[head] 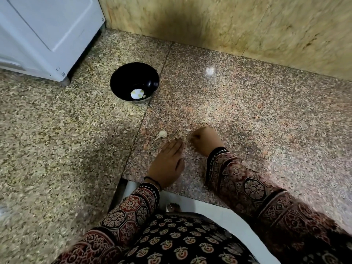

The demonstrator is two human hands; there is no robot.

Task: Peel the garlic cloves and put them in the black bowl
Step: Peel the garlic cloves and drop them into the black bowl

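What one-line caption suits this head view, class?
Left hand flat and right hand curled on the granite counter near a garlic clove, black bowl beyond.

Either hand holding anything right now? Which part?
Left hand lies flat on the counter, holding nothing. Right hand has curled fingers; a hold cannot be told. One garlic clove lies loose nearby.

Polished stone, a glossy bowl, matt cloth.
The speckled brown-and-pink granite counter is smooth and shiny, with glare upper right of centre. The round black bowl, upper left of centre, looks glossy. The small white garlic clove mid-frame has papery skin. The patterned maroon cloth sleeves below look matt.
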